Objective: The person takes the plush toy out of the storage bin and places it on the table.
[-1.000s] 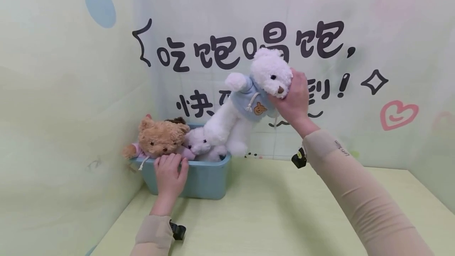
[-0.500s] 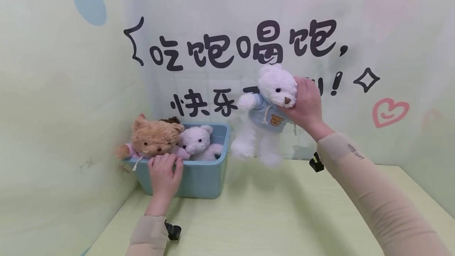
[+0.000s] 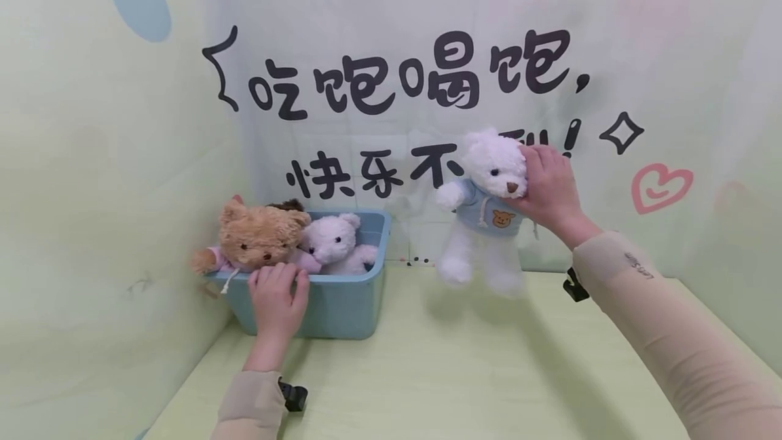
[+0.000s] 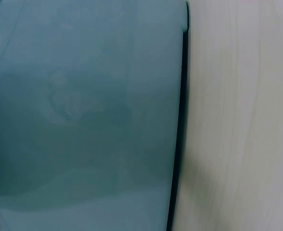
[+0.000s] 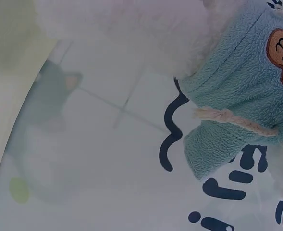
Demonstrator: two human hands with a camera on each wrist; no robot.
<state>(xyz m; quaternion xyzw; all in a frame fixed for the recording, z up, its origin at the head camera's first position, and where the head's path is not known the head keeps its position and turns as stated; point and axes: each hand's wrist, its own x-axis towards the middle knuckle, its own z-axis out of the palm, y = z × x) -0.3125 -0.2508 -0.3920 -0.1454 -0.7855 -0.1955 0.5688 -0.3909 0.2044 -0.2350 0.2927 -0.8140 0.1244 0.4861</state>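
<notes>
My right hand grips a white teddy bear by the side of its head and neck, holding it upright above the table. The bear wears a light blue hoodie with a cord and a small brown bear patch. My left hand curls its fingers over the front rim of a blue plastic bin; the left wrist view shows mostly the bin's wall. Inside the bin sit a tan teddy bear in pink, one arm over the side, and a white teddy bear.
Something dark brown and fuzzy peeks out behind the tan bear. The bin stands at the back left of a pale wooden table. Printed cloth walls with black lettering close off the back and sides.
My right hand has carried the white bear rightward and down, away from the bin, and its legs have swung to hang below it. My left hand stays on the rim.
</notes>
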